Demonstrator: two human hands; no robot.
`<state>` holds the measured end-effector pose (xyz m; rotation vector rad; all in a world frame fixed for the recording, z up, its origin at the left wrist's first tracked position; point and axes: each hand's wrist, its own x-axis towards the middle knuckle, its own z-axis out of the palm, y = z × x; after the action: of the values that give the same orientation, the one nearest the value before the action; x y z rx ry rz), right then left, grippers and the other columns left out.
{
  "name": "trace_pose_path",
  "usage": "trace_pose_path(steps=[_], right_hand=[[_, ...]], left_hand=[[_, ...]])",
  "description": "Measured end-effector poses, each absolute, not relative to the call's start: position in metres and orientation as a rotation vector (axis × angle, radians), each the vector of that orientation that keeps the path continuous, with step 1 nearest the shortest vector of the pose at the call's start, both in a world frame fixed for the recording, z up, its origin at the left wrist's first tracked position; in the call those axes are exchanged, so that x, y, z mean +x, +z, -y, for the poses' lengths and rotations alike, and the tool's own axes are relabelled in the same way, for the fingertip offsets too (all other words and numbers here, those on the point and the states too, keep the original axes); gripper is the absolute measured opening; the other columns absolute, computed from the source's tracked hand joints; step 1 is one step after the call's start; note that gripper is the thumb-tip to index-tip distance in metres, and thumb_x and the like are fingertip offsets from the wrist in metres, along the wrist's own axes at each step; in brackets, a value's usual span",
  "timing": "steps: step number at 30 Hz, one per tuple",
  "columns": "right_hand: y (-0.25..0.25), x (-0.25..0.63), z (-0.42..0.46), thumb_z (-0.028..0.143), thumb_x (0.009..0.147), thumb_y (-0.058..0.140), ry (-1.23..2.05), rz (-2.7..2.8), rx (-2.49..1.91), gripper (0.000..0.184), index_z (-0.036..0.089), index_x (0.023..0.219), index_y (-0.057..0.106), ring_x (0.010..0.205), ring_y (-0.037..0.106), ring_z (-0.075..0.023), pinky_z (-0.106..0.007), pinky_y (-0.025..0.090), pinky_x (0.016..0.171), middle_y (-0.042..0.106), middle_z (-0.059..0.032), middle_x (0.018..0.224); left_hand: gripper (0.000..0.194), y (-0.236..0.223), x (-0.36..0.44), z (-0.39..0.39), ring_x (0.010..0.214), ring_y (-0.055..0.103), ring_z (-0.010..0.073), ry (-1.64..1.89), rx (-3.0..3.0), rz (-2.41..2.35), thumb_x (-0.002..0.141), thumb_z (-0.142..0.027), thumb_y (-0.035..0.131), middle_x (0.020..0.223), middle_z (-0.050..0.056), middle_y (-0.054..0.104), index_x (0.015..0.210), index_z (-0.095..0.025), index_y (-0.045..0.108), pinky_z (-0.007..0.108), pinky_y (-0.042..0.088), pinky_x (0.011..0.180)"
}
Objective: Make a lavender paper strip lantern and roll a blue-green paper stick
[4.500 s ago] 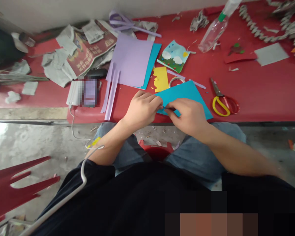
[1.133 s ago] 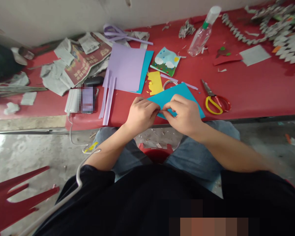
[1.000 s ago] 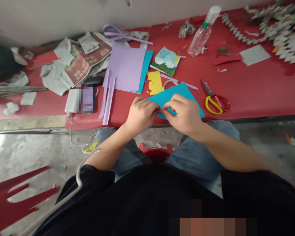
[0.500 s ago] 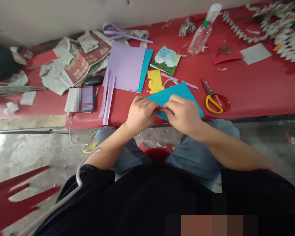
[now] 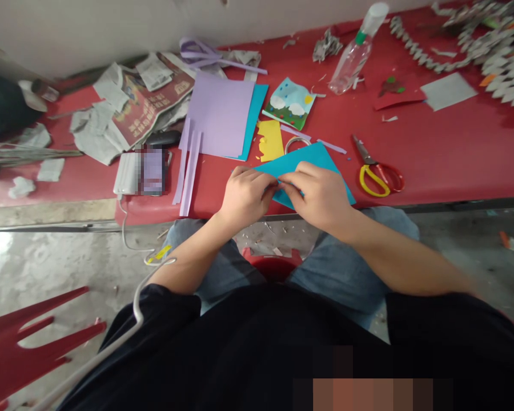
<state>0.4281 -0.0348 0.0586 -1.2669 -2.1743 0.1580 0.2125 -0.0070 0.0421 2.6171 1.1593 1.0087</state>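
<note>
My left hand (image 5: 249,193) and my right hand (image 5: 317,193) meet fingertip to fingertip over a sheet of blue paper (image 5: 300,158) at the table's front edge. Both are closed in a pinch. Whatever sits between the fingertips is too small or too hidden to name. Beyond the blue sheet lie a roll of tape (image 5: 297,144), partly covered, and a torn piece of yellow paper (image 5: 270,140). Scissors (image 5: 372,171) with one yellow and one red handle rest to the right of my right hand. Purple paper strips (image 5: 191,171) lie left of my left hand.
Purple paper (image 5: 220,114) overlaps another blue sheet behind my left hand. A small picture card (image 5: 289,104), a clear bottle (image 5: 353,60) and newspaper (image 5: 148,105) lie farther back. A white power bank (image 5: 126,174) with a cable is at the left. Folded paper chains (image 5: 509,74) fill the back right.
My right hand's fingertips have shifted very slightly against the left ones. The objects on the table stay where they were; the view has moved a little.
</note>
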Motion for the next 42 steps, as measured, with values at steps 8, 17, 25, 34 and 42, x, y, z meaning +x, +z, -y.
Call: trace_pose_path(steps=[8, 17, 25, 34, 42], right_hand=[[0.058, 0.426, 0.036, 0.028, 0.11, 0.061, 0.139, 2.124, -1.265, 0.023, 0.021, 0.098, 0.08, 0.085, 0.066, -0.0224, -0.038, 0.042, 0.071, 0.074, -0.0073, 0.098], [0.056, 0.425, 0.035, 0.024, 0.105, 0.066, 0.221, 2.109, -1.28, 0.016, 0.02, 0.095, 0.079, 0.083, 0.066, -0.022, -0.037, 0.04, 0.068, 0.073, -0.0068, 0.095], [0.058, 0.427, 0.034, 0.022, 0.105, 0.065, 0.282, 2.116, -1.267, 0.015, 0.019, 0.096, 0.077, 0.081, 0.066, -0.021, -0.036, 0.04, 0.067, 0.072, -0.0067, 0.097], [0.06, 0.428, 0.032, 0.022, 0.105, 0.067, 0.367, 2.048, -1.222, 0.016, 0.018, 0.114, 0.079, 0.09, 0.069, -0.0228, -0.036, 0.049, 0.074, 0.071, -0.0087, 0.108], [0.057, 0.428, 0.029, 0.024, 0.103, 0.07, 0.383, 2.018, -1.193, 0.009, 0.021, 0.097, 0.076, 0.078, 0.062, -0.0192, -0.037, 0.046, 0.07, 0.068, -0.0053, 0.097]], left_hand=[[0.012, 0.042, 0.212, 0.007, 0.078, 0.075, 0.022, 1.006, 2.591, -1.195, 0.103, -0.024, 0.066, 0.086, 0.001, 0.082, 0.093, -0.022, 0.073, 0.04, 0.048, 0.085], [0.01, 0.04, 0.211, 0.006, 0.08, 0.076, 0.0234, 0.976, 2.602, -1.213, 0.099, -0.022, 0.066, 0.088, 0.001, 0.083, 0.094, -0.023, 0.074, 0.04, 0.049, 0.085], [0.009, 0.041, 0.213, 0.006, 0.08, 0.076, 0.0222, 1.023, 2.59, -1.168, 0.101, -0.024, 0.069, 0.087, 0.0, 0.082, 0.093, -0.023, 0.073, 0.04, 0.049, 0.086], [0.004, 0.045, 0.21, 0.006, 0.085, 0.077, 0.0221, 1.022, 2.456, -1.249, 0.099, -0.023, 0.073, 0.09, 0.0, 0.082, 0.095, -0.023, 0.074, 0.039, 0.051, 0.087], [0.015, 0.053, 0.209, 0.009, 0.101, 0.078, 0.0184, 1.237, 2.461, -1.098, 0.106, -0.019, 0.068, 0.112, 0.002, 0.083, 0.119, -0.024, 0.072, 0.037, 0.053, 0.096]])
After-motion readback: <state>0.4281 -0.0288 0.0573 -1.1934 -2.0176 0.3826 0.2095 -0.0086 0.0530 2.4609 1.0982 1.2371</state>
